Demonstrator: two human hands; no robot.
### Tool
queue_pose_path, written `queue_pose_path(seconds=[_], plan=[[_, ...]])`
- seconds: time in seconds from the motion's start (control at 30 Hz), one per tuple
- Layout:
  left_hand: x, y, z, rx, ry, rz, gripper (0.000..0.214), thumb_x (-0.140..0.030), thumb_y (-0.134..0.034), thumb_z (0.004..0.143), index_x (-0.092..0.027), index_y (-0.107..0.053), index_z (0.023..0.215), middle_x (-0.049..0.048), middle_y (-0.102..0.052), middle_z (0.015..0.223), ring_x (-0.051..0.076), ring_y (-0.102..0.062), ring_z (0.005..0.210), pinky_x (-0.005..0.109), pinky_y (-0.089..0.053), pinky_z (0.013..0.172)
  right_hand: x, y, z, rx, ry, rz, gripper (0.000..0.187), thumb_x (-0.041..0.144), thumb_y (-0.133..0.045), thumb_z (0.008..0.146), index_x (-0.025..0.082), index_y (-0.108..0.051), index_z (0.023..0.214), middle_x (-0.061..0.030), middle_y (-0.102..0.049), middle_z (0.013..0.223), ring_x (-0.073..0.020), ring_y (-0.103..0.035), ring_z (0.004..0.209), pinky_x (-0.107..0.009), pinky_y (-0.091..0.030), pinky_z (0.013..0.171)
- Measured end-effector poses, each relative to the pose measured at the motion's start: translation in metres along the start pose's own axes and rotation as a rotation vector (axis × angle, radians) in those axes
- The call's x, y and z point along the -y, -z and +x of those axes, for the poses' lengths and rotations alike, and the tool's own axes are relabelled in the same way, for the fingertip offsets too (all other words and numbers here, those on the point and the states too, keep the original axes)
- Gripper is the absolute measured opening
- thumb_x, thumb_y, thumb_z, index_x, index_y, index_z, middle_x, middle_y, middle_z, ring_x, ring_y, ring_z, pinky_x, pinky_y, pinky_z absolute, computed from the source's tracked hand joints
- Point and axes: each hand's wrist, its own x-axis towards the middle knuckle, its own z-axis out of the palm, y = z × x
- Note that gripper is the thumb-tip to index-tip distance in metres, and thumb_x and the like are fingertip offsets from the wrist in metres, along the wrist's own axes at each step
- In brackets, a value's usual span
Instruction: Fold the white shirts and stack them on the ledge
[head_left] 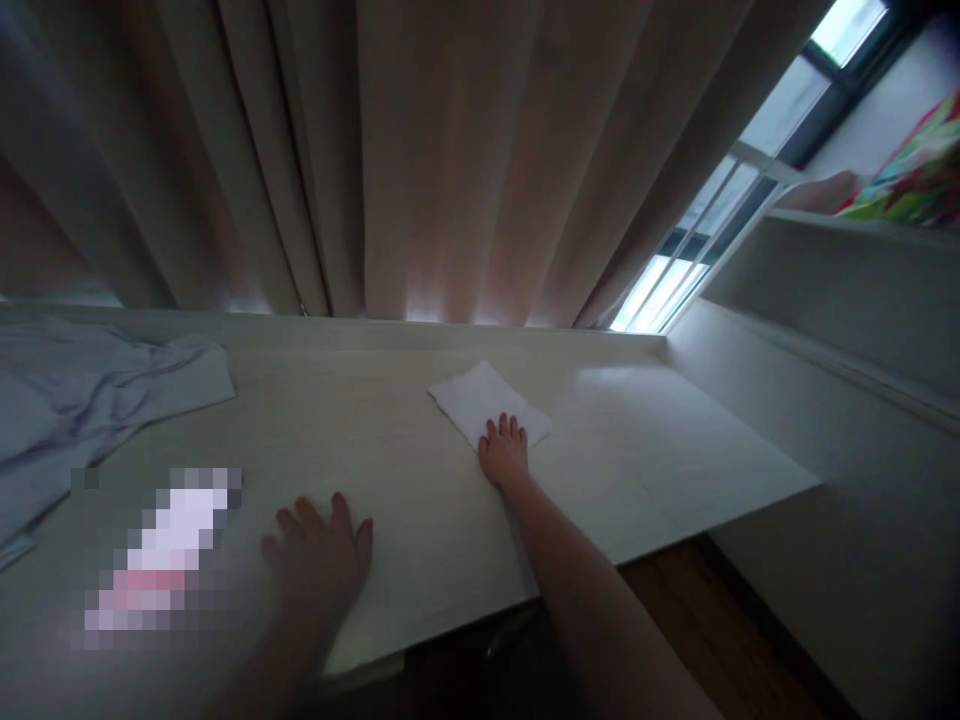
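Note:
A folded white cloth (480, 398) lies on a pale table top (660, 450) near the back edge. My right hand (504, 452) rests on the cloth's near corner, fingers stretched flat onto it. My left hand (321, 555) lies flat on the bare table top nearer to me, fingers spread, holding nothing. Both forearms reach in from the bottom of the view.
A crumpled light blue garment (90, 400) covers the table's left end. A blurred-out patch (157, 560) sits left of my left hand. Beige curtains (420, 160) hang behind the table, a window (720, 220) shows at the right, and a white ledge (840, 300) runs beside it.

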Motion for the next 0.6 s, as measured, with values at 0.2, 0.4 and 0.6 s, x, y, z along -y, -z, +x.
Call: queue_pose_path(seconds=[0.2, 0.4, 0.6], plan=[[-0.006, 0.003, 0.011, 0.087, -0.051, 0.036, 0.065, -0.046, -0.032, 0.079, -0.009, -0.035, 0.131, 0.0249, -0.035, 0.132, 0.043, -0.021, 0.125, 0.058, -0.02, 0.092, -0.026, -0.02, 0.076, -0.039, -0.166, 0.012, 0.054, 0.037, -0.023, 0.086, 0.01, -0.037, 0.131, -0.0189, -0.024, 0.141, -0.0327, -0.015, 0.13, -0.055, -0.009, 0.099], [-0.005, -0.014, 0.017, 0.099, -0.012, 0.015, 0.067, -0.047, -0.038, 0.073, -0.011, -0.038, 0.13, 0.0223, -0.034, 0.134, 0.043, -0.017, 0.127, 0.06, -0.019, 0.093, -0.054, -0.039, 0.137, -0.129, -0.31, 0.04, 0.052, 0.034, -0.026, 0.084, 0.009, -0.045, 0.125, -0.0207, -0.031, 0.137, -0.0332, -0.019, 0.128, -0.056, -0.012, 0.098], [-0.004, -0.032, 0.014, 0.055, -0.011, 0.037, 0.07, -0.049, -0.04, 0.071, -0.011, -0.039, 0.13, 0.0223, -0.027, 0.139, 0.042, -0.008, 0.129, 0.06, -0.01, 0.097, -0.08, -0.047, 0.167, -0.152, -0.37, 0.082, 0.051, 0.036, -0.027, 0.084, 0.008, -0.05, 0.12, -0.0225, -0.033, 0.135, -0.0339, -0.019, 0.128, -0.057, -0.014, 0.096]])
